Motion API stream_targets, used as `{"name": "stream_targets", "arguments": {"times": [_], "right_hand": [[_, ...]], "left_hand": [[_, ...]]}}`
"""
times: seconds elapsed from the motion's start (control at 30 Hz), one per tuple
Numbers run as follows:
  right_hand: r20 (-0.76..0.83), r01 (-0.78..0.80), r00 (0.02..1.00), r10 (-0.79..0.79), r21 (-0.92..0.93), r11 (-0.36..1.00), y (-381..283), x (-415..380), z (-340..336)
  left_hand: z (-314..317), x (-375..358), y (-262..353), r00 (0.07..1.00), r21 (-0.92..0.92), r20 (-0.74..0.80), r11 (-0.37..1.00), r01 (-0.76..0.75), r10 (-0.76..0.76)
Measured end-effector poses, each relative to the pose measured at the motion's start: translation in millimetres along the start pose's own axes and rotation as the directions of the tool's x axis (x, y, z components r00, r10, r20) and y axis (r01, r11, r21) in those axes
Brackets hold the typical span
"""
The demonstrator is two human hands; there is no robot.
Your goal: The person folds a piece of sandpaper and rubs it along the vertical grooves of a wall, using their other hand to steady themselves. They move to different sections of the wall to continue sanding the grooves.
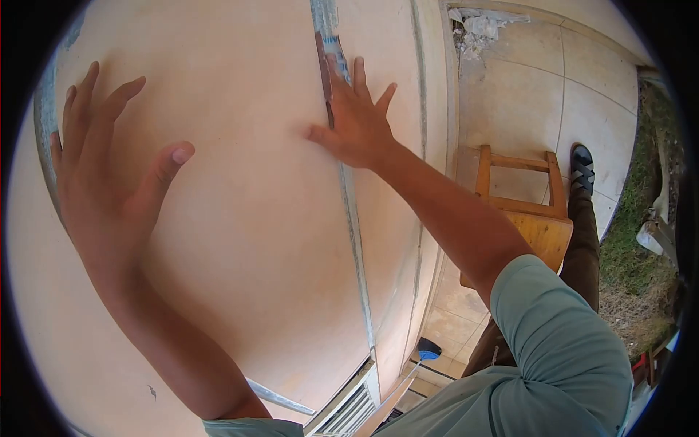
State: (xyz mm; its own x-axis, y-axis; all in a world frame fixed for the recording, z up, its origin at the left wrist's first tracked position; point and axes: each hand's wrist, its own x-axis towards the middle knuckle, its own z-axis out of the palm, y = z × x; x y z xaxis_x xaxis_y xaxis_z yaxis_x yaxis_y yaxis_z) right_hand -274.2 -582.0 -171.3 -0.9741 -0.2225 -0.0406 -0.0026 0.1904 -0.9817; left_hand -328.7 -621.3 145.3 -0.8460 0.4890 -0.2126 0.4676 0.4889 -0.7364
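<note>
My left hand (109, 160) is raised at the left, its fingers apart and nothing held in it, over the peach-coloured wall (240, 182). Near the top middle, my right hand (357, 120) reaches to a grey vertical strip (352, 218) on the wall. Its fingers are spread, and some lie over a dark, narrow piece (322, 69) and a light patch with blue marks (331, 47) on the strip. Whether the dark piece is loose or fixed cannot be made out.
A wooden stool or chair (535, 229) stands on the tiled floor (510, 95) beside my leg and sandalled foot (582, 167). Crumpled plastic (480, 28) lies in the upper floor corner. A blue broom head (429, 349) and a louvred opening (349, 408) show below, grass (626, 255) at right.
</note>
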Motion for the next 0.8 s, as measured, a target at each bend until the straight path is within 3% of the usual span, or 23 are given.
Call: {"name": "stream_targets", "arguments": {"times": [0.07, 0.17, 0.23, 0.33, 0.4, 0.47, 0.53, 0.6, 0.77, 0.8], "right_hand": [[-0.016, -0.031, 0.999, 0.032, 0.063, 0.998, -2.2, 58.5, -26.9], [0.038, -0.055, 0.998, 0.052, 0.089, 0.994, -2.9, 57.4, -26.7], [0.054, -0.001, 0.999, 0.001, 0.004, 1.0, -0.8, 1.7, -5.6], [0.217, 0.07, 0.975, -0.052, -0.076, 0.995, 4.8, -80.7, 16.1], [0.194, 0.098, 0.978, -0.075, -0.111, 0.989, 5.8, -88.6, 18.5], [0.069, 0.087, 0.994, -0.079, -0.111, 0.99, 4.9, -49.0, 10.7], [-0.032, 0.014, 0.999, -0.017, -0.084, 0.996, 0.3, 40.6, -20.7], [-0.059, -0.024, 0.998, 0.021, -0.051, 0.998, -4.3, 70.0, -30.5], [-0.03, 0.054, 0.998, -0.055, -0.031, 0.998, 5.3, -19.1, -0.4], [0.042, 0.069, 0.997, -0.067, -0.041, 0.997, 5.9, -47.1, 1.4]], "left_hand": [[0.3, -0.3, 1.2, 1.0, -0.056, -0.011, 0.998, 0.023, -0.024], [0.3, -1.0, -0.2, 1.0, -0.079, -0.018, 0.997, 0.0, -0.002], [-1.4, -1.9, 1.5, 1.0, -0.072, -0.01, 0.997, 0.017, -0.018], [-1.5, -0.3, 0.2, 1.0, -0.051, -0.008, 0.998, 0.03, -0.03], [-2.2, 1.5, 0.6, 1.0, -0.048, 0.008, 0.999, 0.016, -0.015], [-1.9, 1.1, 1.8, 1.0, -0.095, -0.019, 0.995, 0.018, -0.02], [0.2, -0.3, 0.2, 1.0, -0.082, -0.014, 0.997, 0.008, -0.009], [1.2, -1.0, -1.6, 1.0, -0.078, -0.001, 0.997, 0.004, -0.004], [-0.1, -0.4, -3.1, 1.0, -0.047, -0.008, 0.999, 0.004, -0.004], [-0.9, 0.6, -3.0, 1.0, -0.043, -0.021, 0.999, 0.004, -0.005]]}}
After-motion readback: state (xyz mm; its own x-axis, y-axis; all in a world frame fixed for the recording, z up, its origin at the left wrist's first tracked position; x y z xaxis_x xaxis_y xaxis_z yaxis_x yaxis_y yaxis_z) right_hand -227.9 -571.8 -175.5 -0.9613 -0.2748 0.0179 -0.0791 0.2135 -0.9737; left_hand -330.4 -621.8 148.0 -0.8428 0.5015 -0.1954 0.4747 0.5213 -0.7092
